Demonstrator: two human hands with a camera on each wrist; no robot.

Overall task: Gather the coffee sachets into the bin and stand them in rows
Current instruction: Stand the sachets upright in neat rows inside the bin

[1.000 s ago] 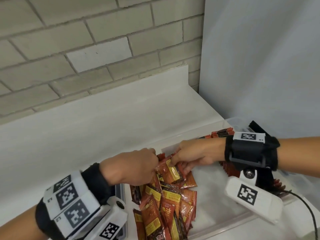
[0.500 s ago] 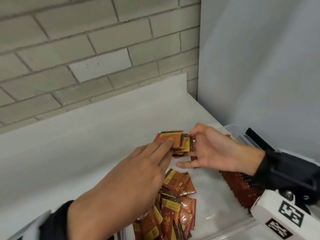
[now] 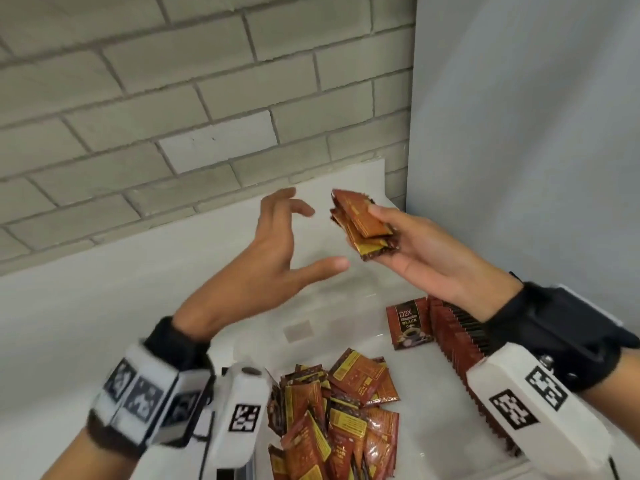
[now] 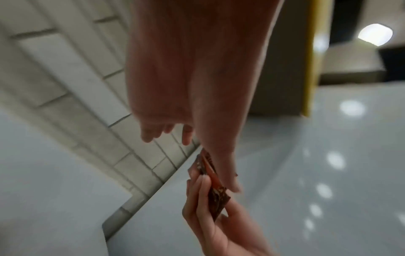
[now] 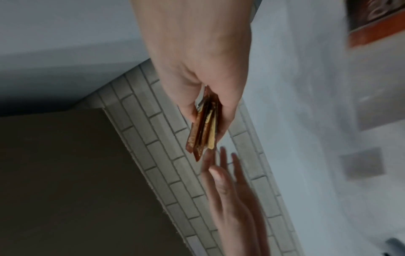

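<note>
Both hands rose from the loose pile; my right hand pinched a small stack, my left hand spread empty at nine o'clock. One row stood; most sachets remained.

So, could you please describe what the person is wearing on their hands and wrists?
Both hands are bare. The left wrist carries a black strap with a white boxy camera unit bearing square black-and-white coded markers. The right wrist wears a similar black strap and marked white block. No sleeves or cables are visible.
</note>
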